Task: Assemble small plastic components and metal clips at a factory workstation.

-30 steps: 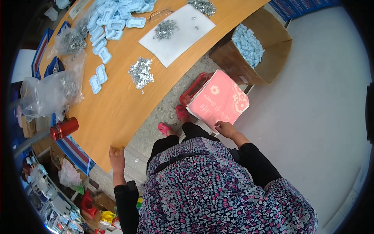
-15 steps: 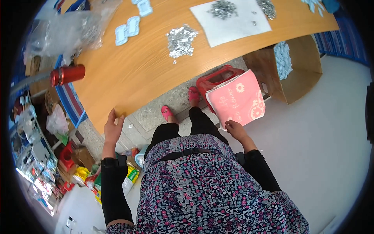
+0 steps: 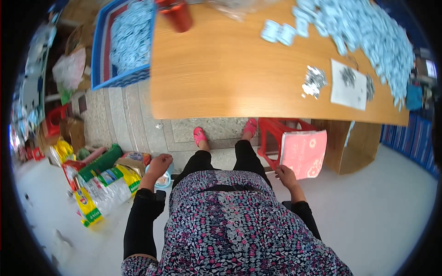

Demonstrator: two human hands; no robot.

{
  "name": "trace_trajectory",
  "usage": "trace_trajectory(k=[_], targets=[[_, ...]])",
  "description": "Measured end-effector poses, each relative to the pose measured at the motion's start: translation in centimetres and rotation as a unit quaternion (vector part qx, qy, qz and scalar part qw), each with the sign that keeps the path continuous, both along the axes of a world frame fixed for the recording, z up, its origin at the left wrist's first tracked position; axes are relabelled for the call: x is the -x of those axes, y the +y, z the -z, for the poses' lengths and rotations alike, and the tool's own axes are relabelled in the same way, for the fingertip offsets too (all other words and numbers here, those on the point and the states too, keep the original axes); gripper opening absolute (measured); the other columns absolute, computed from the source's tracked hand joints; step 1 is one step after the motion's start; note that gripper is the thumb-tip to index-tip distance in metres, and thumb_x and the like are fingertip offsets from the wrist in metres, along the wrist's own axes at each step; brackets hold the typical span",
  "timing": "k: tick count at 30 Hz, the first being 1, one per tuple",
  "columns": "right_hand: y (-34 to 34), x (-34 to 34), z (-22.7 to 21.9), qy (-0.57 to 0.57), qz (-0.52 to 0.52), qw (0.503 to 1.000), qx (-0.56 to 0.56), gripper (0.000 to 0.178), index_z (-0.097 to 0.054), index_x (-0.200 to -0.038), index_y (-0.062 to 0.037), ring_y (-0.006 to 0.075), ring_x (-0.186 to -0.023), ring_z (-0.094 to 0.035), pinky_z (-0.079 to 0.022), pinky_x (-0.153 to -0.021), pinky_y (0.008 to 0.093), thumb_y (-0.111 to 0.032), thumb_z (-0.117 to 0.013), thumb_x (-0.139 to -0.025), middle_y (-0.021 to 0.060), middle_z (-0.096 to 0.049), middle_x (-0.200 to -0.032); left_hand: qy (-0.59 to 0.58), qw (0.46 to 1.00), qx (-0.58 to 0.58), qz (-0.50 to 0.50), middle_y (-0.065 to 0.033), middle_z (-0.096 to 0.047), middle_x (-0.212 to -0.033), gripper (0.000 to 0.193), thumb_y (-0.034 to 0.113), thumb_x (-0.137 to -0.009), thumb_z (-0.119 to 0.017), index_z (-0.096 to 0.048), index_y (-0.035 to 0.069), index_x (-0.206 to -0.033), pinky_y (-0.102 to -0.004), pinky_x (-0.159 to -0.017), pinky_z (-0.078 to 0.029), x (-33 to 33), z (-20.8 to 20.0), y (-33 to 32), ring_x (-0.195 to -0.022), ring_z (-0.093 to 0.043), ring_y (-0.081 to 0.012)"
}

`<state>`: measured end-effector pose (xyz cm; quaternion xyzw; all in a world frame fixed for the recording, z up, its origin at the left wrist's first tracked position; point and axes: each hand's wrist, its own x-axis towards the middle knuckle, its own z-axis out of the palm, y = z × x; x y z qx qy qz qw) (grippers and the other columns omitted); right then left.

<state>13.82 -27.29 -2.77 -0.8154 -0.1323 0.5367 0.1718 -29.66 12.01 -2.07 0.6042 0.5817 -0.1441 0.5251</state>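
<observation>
My left hand hangs low, left of my body, with loosely bent fingers and nothing visible in them. It overlaps the view of a light blue bucket on the floor. My right hand is at the near left corner of a pink cushion with pale flower prints. Its fingers are slightly curled; whether they touch the cushion is unclear. The cushion lies on a red plastic stool at the front edge of the wooden table.
Many light blue plastic pieces heap the table's right, near silver bits and a white sheet. A blue crate of similar pieces stands left. A cardboard box sits right of the stool; bags lie on the left floor.
The view has turned left and moved back from the table. My left hand has left the table's edge and now hangs over the floor; my right hand stays near the cushion.
</observation>
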Motion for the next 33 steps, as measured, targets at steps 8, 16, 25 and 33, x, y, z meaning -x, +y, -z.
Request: trace_trajectory(k=[8, 16, 25, 33], targets=[[8.8, 6.8, -0.2, -0.038, -0.128, 0.991, -0.027, 0.032, -0.063, -0.114, -0.0016, 0.0217, -0.08, -0.07, -0.054, -0.074, 0.0343, -0.025, -0.058, -0.093, 0.0156, -0.071, -0.094, 0.01, 0.993, 0.06, -0.103, -0.014, -0.071, -0.095, 0.043, 0.034, -0.09, -0.06, -0.065, 0.0, -0.116, -0.0321, -0.076, -0.052, 15.2, 1.7, -2.7, -0.081, -0.068, -0.0197], [19.0, 10.3, -3.9, -0.036, -0.181, 0.982, -0.046, 0.031, -0.064, -0.113, -0.0026, 0.0193, -0.082, -0.071, -0.055, -0.072, 0.0322, -0.026, -0.059, -0.093, 0.0136, -0.071, -0.086, -0.001, 0.972, 0.089, -0.219, -0.0033, -0.067, -0.089, 0.039, 0.032, -0.093, -0.059, -0.063, 0.0, -0.116, -0.028, -0.068, -0.049, 19.7, 2.3, -4.9, -0.076, -0.062, -0.0121], [18.8, 11.2, -4.3, -0.05, -0.24, 0.969, -0.004, 0.029, -0.064, -0.112, -0.0027, 0.0236, -0.083, -0.071, -0.055, -0.074, 0.0341, -0.024, -0.055, -0.094, 0.0142, -0.071, -0.092, -0.007, 0.963, 0.106, -0.248, -0.0077, -0.069, -0.09, 0.039, 0.03, -0.093, -0.06, -0.064, -0.001, -0.116, -0.0306, -0.072, -0.051, 21.8, 1.9, -7.2, -0.076, -0.064, -0.0153], [17.9, 10.4, -5.3, -0.051, -0.234, 0.971, -0.026, 0.033, -0.062, -0.117, -0.0015, 0.0243, -0.088, -0.07, -0.054, -0.078, 0.0339, -0.025, -0.057, -0.094, 0.0163, -0.07, -0.098, -0.01, 0.974, 0.121, -0.19, -0.0117, -0.07, -0.1, 0.044, 0.035, -0.09, -0.058, -0.063, 0.003, -0.12, -0.0332, -0.081, -0.052, 20.2, 2.5, -6.4, -0.088, -0.067, -0.0203]])
